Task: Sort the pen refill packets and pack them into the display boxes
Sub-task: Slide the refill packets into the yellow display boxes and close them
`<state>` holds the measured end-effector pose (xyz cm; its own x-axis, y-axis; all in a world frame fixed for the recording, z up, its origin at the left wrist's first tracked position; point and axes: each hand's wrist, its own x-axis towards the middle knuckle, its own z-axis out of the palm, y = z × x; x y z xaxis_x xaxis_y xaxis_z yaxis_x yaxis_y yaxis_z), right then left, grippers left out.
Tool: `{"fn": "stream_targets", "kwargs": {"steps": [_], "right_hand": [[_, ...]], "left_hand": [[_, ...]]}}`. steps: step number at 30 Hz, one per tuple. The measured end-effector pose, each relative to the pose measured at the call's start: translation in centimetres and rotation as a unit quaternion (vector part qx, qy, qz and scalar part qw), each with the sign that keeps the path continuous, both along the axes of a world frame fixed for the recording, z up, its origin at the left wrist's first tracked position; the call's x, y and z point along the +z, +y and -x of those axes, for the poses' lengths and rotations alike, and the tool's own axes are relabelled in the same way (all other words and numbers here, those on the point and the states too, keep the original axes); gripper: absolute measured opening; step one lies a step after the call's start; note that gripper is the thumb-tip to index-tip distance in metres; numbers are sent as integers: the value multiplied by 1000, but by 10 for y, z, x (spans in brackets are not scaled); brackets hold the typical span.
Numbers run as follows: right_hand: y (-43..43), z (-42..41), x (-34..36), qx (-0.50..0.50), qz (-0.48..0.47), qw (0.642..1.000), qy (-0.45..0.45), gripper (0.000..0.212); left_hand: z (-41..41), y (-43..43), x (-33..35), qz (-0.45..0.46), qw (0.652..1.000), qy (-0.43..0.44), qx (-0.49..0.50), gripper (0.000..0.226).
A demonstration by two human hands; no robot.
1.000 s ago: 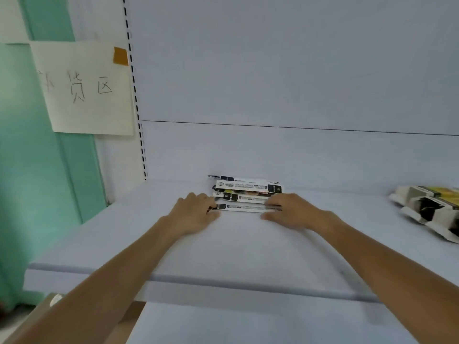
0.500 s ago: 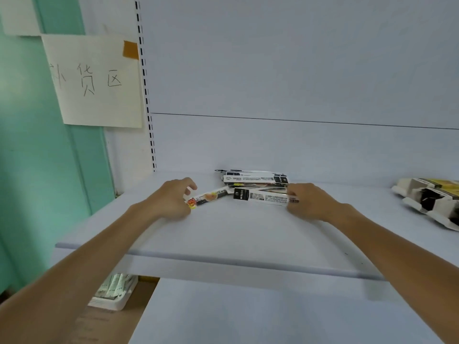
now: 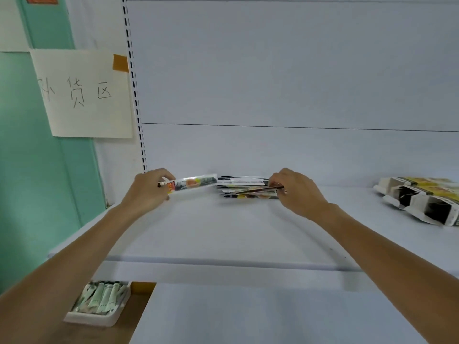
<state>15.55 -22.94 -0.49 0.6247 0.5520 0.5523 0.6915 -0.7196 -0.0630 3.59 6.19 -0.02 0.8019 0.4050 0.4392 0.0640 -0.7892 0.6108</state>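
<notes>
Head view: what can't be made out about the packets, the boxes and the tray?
Head view only:
Packet stack: count unclear; packets overlap, and the right hand gripping it covers its right end.
Packet in the left hand: print too blurred to read.
Display boxes: cut off by the right edge; insides dark.
Tray below the shelf: contents small and blurred.

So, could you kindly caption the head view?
Left hand holds an orange-printed refill packet; right hand pinches a thin packet on the pile.

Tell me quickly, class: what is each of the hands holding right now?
Left hand: closed on an orange packet, left of the pile.
Right hand: closed, pinching a tilted packet at the pile's right end.
</notes>
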Motion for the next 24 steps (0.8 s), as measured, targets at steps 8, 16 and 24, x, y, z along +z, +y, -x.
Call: {"fn": "stream_targets", "kwargs": {"steps": [8,16,24], "right_hand": [[21,13,-13,91,81,991,-48,48],[24,16,-21,21,153,986,-54,19],[11,16,-24,18,156,986,-47,30]], "left_hand": [[-27,-57,-1,-12,992,23,-124,29],[-38,-97,-18,-110,965,126,-200,21],[-37,-121,-2,-267,918,226,-189,75]]}}
